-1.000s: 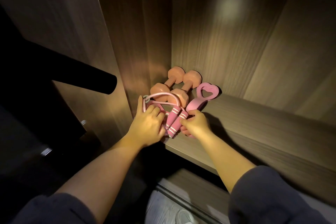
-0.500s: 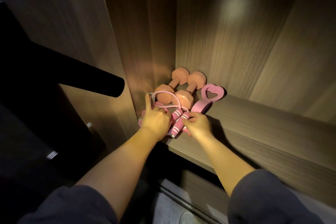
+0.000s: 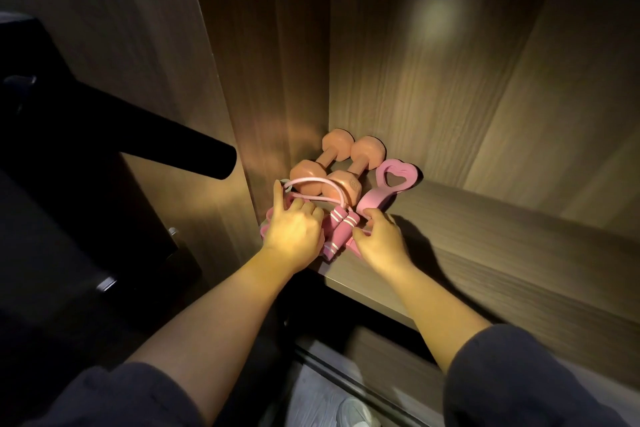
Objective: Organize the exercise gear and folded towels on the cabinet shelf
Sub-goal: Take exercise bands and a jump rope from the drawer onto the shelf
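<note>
cabinet shelf (image 3: 485, 246), left rear corner: two orange dumbbells (image 3: 343, 184) lie side by side against the side and back panels. a pink jump rope (image 3: 341, 225) lies just in front of them, its two striped handles together and a loop of cord arching over the near dumbbell heads. a pink heart-handled piece (image 3: 394, 178) lies just right of the dumbbells, heart end toward the back.

left hand (image 3: 292, 230): clenched over the jump rope's coil, index finger straight along the side panel.

right hand (image 3: 381, 239): fingers curled, apparently grasping the near end of the heart-handled piece; the contact is partly hidden.

a black bar (image 3: 194, 146) juts in from the left.
</note>
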